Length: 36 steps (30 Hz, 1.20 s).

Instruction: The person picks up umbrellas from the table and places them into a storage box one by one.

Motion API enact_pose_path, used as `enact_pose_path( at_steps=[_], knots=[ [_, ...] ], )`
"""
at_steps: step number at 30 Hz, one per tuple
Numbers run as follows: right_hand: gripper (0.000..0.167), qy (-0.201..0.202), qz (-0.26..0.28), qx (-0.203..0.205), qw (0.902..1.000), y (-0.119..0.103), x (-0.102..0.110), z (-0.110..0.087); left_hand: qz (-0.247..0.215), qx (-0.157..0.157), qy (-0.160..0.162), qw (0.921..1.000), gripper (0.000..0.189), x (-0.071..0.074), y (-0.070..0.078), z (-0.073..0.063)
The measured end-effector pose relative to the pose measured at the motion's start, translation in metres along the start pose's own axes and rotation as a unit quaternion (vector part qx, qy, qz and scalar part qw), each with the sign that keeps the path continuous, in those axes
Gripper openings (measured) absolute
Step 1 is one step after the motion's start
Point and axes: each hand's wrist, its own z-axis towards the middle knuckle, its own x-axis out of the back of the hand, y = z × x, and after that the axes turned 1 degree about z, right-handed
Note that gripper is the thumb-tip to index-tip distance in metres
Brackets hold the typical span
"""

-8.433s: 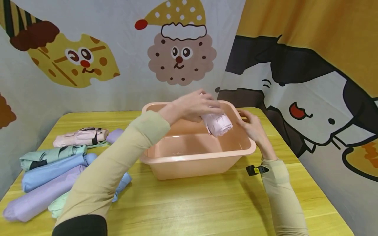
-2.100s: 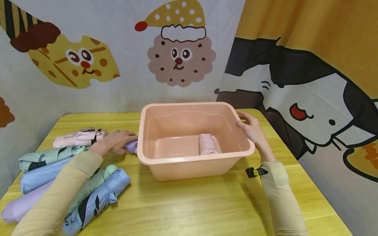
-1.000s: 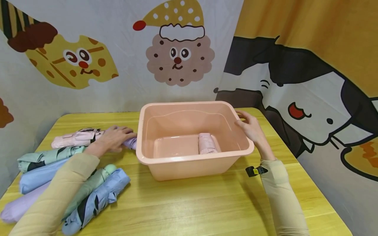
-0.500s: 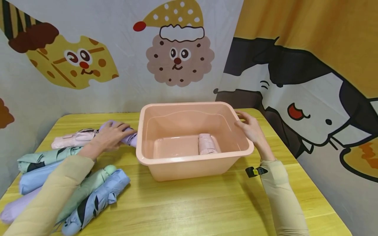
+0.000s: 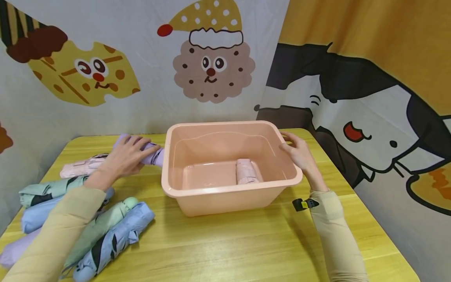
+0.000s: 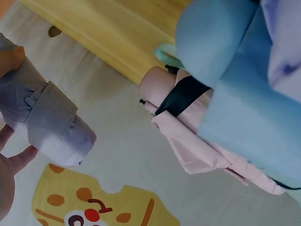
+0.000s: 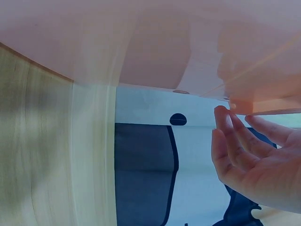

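My left hand [image 5: 127, 156] grips a purple folded umbrella [image 5: 156, 157] just left of the basin, fingers over its top. In the left wrist view this umbrella [image 6: 56, 120] shows its wrapped strap, with the fingers and thumb on either side. The peach plastic basin [image 5: 232, 189] stands mid-table. Inside it, toward the right, lies a pink folded umbrella [image 5: 246, 171]. My right hand [image 5: 298, 153] touches the basin's right rim. In the right wrist view its fingers [image 7: 235, 141] are loosely bent, fingertips right at the rim's underside.
Several folded umbrellas lie on the left of the table: a pink one [image 5: 79, 168], a green one [image 5: 58, 190], a blue one [image 5: 36, 215], a purple one [image 5: 17, 246], a light green one [image 5: 100, 233] and a patterned blue one [image 5: 118, 239]. A cartoon curtain [image 5: 148, 109] hangs behind.
Earlier my left hand held the pink umbrella in the basin; that umbrella now lies there. Since then the left hand has taken the purple umbrella and shifted it toward the back. Right hand unmoved.
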Motion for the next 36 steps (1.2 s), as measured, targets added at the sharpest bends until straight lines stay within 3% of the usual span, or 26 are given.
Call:
enact_pose_path(
  at_steps=[17, 25, 32, 36],
  knots=[
    [0.053, -0.003, 0.003, -0.005, 1.0, -0.002, 0.0, 0.0, 0.023, 0.025, 0.046, 0.9983, 0.08, 0.022, -0.013, 0.007],
    [0.053, -0.003, 0.0, -0.007, 1.0, 0.0, 0.001, 0.0, 0.049, 0.017, 0.087, 0.9948, 0.083, 0.034, -0.016, 0.012],
    [0.052, -0.001, 0.002, -0.009, 1.0, 0.001, 0.0, 0.001, 0.053, -0.002, 0.142, 0.9884, 0.085, 0.045, -0.019, 0.02],
    [0.052, -0.001, 0.002, -0.01, 0.9999, 0.002, 0.0, 0.001, 0.064, -0.012, 0.147, 0.9871, 0.082, 0.053, -0.017, 0.027]
  ],
)
